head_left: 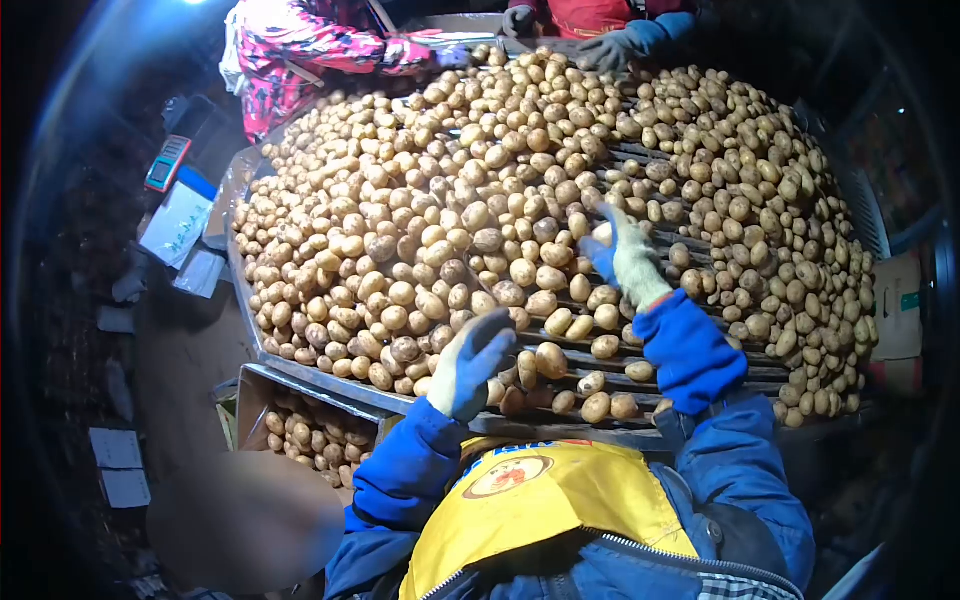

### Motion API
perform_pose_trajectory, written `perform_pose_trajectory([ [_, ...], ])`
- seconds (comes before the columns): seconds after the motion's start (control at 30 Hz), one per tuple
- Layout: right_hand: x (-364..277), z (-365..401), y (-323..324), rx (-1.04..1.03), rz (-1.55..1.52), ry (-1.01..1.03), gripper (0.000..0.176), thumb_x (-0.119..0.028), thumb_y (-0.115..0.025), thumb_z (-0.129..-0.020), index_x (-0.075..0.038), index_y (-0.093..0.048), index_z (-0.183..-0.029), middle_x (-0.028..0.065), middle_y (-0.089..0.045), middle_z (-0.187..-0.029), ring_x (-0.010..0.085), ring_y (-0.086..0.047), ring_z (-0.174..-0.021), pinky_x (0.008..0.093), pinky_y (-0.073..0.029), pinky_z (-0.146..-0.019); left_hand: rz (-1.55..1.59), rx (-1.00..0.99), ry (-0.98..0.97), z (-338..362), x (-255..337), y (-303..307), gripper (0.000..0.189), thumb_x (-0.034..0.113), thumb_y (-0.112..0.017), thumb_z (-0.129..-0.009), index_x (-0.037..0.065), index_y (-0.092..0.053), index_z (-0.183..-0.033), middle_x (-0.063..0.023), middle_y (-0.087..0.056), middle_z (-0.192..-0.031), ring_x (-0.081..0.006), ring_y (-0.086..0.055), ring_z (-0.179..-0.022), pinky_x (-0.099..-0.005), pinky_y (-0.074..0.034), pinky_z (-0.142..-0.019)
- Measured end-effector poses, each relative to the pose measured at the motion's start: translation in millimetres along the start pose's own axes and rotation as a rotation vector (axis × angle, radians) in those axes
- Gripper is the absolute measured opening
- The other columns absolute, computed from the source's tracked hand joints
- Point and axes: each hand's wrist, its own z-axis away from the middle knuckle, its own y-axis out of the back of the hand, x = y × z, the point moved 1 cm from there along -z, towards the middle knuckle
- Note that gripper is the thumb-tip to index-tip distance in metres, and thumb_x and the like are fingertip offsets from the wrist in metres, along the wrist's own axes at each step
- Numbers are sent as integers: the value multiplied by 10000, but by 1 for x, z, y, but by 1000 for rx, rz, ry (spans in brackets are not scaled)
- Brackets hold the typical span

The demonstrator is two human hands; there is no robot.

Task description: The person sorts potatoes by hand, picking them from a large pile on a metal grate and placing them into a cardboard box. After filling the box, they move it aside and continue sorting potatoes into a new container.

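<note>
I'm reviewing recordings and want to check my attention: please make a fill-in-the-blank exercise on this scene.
The left hand and right hand both wear ____.
The vegetables heaped on the table are ____.
The person's apron is coloured ____.
The open box stands on the person's ____ side.

gloves; potatoes; yellow; left

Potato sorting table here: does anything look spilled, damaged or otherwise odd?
Nothing looks spilled: on the near left, potatoes sit within the metal rim. Some have dark patches, perhaps soil or bruising; I can't tell which.
</note>
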Motion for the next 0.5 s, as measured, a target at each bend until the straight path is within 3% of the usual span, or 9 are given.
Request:
perform_pose_trajectory([
  [0.07,-53,33,15,-476,-730,-581,673,-135,-828,-883,-54,-511,-1471,112,-693,-1141,215,-668,-943,354,-585,-844,396,-72,103,-14,-3,-2,633,344,-645,-1031,129,-392,-1570,-119,-574,-1423,-261,-623,-1242,-443,-587,-966],
  [0.1,-46,58,-8,-482,-726,-80,683,-93,-794,-912,-49,-465,-1509,109,-672,-1224,222,-672,-985,351,-576,-885,527,-114,99,-21,-7,-5,643,409,-592,-1046,183,-338,-1592,-130,-557,-1454,-331,-631,-1242,-511,-595,-958],
  [0.13,-52,78,-5,-335,-450,227,712,-335,-823,-885,-36,-535,-1463,176,-682,-1245,233,-687,-1098,345,-576,-893,653,-154,154,-26,-5,-9,579,442,-549,-1060,152,-421,-1545,-136,-570,-1441,-338,-640,-1233,-519,-596,-947],
  [0.23,-39,100,21,-153,-120,226,597,-289,-828,-868,-23,-622,-1362,185,-680,-1285,302,-670,-1154,397,-548,-969,753,-109,349,-30,-5,-7,497,453,-540,-1063,123,-568,-1433,-141,-637,-1336,-298,-668,-1170,-453,-597,-916],
  [0.33,13,114,63,137,183,69,475,-138,-810,-831,-60,-661,-1275,184,-675,-1215,366,-663,-1105,443,-550,-955,544,-426,239,-32,-12,11,379,366,-611,-1046,92,-677,-1300,-134,-689,-1217,-249,-678,-1110,-388,-580,-881],
  [0.37,34,126,80,250,310,177,457,-129,-788,-851,-48,-653,-1280,191,-657,-1256,374,-656,-1113,446,-536,-963,15,-311,214,-31,-10,8,333,303,-639,-1033,83,-688,-1279,-130,-698,-1169,-232,-673,-1091,-379,-567,-891],
  [0.4,40,140,96,228,157,-167,445,-140,-767,-875,-32,-642,-1289,203,-641,-1288,385,-630,-1166,455,-511,-1006,-515,-187,175,-29,-3,4,291,240,-667,-1020,74,-698,-1258,-125,-708,-1121,-215,-669,-1072,-370,-554,-901],
  [0.47,59,170,128,219,405,-354,486,-224,-741,-919,-17,-609,-1338,221,-602,-1359,411,-605,-1205,461,-507,-1024,-951,-382,-442,-27,24,-15,484,196,-793,-876,80,-652,-1324,-181,-663,-1244,-348,-646,-1180,-425,-521,-1004],
  [0.5,70,186,135,248,502,-408,505,-254,-736,-926,-16,-599,-1350,230,-583,-1381,423,-598,-1211,464,-503,-1029,-1042,-478,-432,-29,25,-24,521,176,-783,-854,90,-633,-1345,-186,-631,-1302,-370,-636,-1193,-441,-522,-1003],
])
